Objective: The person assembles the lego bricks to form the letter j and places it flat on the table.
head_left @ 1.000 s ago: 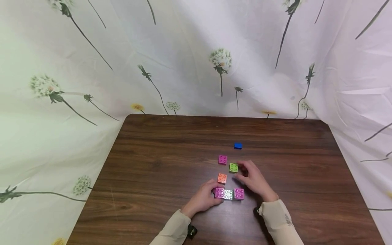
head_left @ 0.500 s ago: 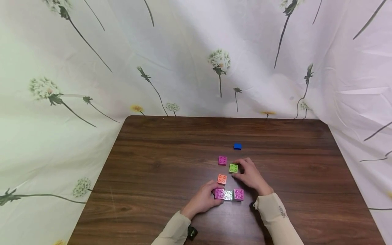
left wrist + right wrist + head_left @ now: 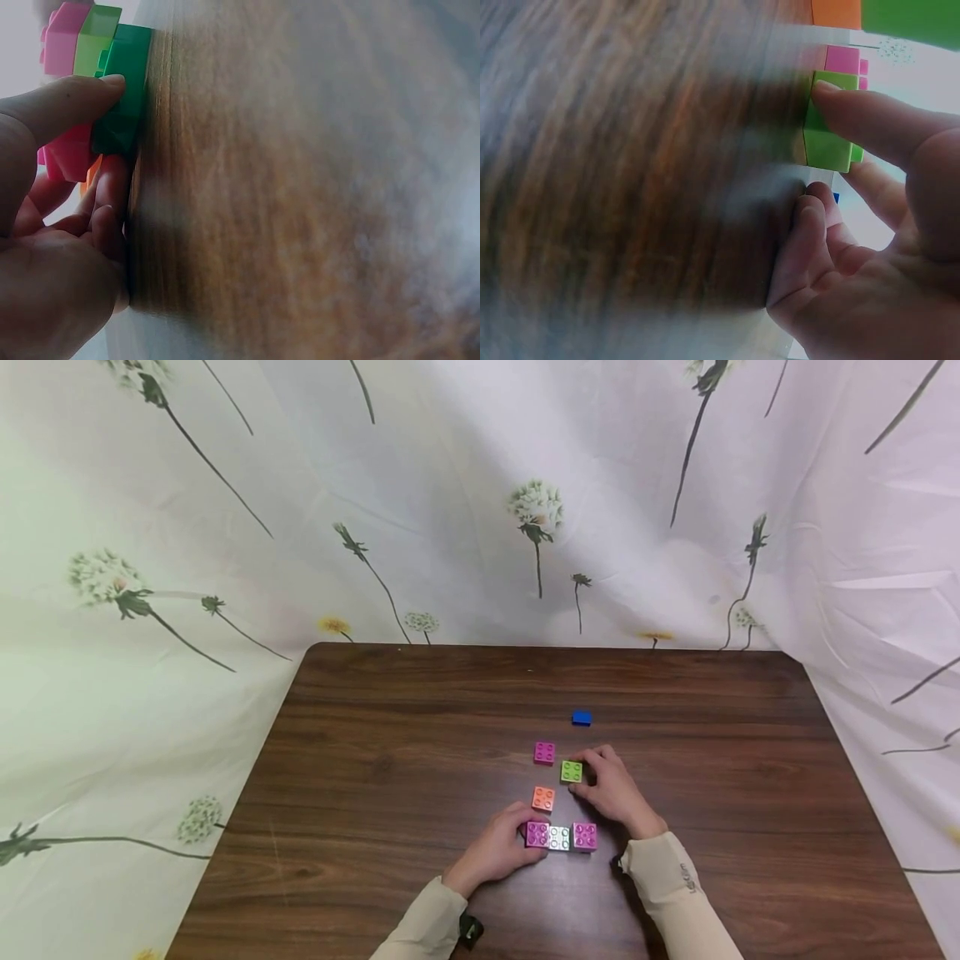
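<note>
My left hand grips the left end of a joined block build. That build has a dark green base block, glaring pale on top in the head view, with a pink block on its left end. At its right end another pink block tops a lime layer. My right hand pinches a lime green block between thumb and fingers, low at the tabletop. An orange block lies just beyond the build. A magenta block sits left of the lime one.
Farther back on the brown wooden table lies a small blue block. A flower-printed white cloth hangs behind the table and along both sides.
My right hand has shifted slightly left and its thumb and fingers have come together on the lime green block. The left hand and the build have stayed in place.
</note>
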The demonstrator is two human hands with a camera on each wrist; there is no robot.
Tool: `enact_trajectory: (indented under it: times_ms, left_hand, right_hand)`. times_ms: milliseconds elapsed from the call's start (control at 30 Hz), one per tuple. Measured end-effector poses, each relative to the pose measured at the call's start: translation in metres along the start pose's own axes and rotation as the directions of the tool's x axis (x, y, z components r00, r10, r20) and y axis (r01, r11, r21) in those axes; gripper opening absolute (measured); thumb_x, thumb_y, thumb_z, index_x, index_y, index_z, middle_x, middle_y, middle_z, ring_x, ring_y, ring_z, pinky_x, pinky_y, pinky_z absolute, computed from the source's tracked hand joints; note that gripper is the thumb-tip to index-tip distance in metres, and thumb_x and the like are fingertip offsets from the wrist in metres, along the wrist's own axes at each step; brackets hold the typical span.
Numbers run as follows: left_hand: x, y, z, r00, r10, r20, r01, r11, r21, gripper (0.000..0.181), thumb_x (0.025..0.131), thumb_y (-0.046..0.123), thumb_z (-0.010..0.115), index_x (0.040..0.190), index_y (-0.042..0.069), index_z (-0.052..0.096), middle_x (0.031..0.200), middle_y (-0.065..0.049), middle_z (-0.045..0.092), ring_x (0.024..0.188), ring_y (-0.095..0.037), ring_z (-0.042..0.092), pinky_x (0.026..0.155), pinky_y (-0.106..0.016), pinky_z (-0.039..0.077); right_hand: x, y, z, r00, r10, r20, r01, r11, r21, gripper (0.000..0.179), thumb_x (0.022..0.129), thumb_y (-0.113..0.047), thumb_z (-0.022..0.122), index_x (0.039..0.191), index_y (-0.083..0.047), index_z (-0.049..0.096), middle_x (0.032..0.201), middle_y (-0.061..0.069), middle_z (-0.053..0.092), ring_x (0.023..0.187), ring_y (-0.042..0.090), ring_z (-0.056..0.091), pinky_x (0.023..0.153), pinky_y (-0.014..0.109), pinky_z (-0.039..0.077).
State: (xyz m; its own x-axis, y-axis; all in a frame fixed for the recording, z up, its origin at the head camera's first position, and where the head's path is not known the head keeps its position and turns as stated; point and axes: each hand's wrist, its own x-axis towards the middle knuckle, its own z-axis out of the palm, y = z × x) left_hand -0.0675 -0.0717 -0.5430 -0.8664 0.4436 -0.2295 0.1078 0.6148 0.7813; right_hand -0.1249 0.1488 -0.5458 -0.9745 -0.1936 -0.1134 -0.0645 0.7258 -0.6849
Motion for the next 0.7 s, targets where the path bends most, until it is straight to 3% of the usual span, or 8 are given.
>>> enact_trajectory:
  times_ms: [467, 700]
  left_hand:
    - [-0.0009, 0.0000, -0.0005, 1.000, 0.013, 0.005, -0.013, 1.000, 0.007, 0.036, 0.076, 0.019, 0.080, 0.110, 0.014, 0.068, 0.099, 0.008, 0.057, 0.089, -0.003, 0.052, 0.080, -0.021, 0.043]
    - [-0.0020, 0.0009, -0.0002, 0.999, 0.046, -0.023, -0.045, 0.998, 0.033, 0.036, 0.075, 0.018, 0.080, 0.109, 0.014, 0.068, 0.099, 0.007, 0.059, 0.088, -0.002, 0.051, 0.079, -0.019, 0.043]
  right_hand:
    - [-0.0005, -0.0012, -0.0006, 0.999, 0.045, 0.026, -0.046, 0.999, 0.012, 0.041, 0.083, -0.015, 0.073, 0.122, -0.010, 0.061, 0.120, 0.014, 0.050, 0.109, 0.030, 0.051, 0.094, 0.050, 0.045]
    - [-0.0024, 0.0053, -0.0014, 1.000, -0.019, -0.011, 0.019, 0.999, 0.027, 0.039, 0.082, -0.014, 0.074, 0.118, -0.005, 0.062, 0.113, 0.014, 0.053, 0.097, 0.026, 0.054, 0.086, 0.046, 0.047]
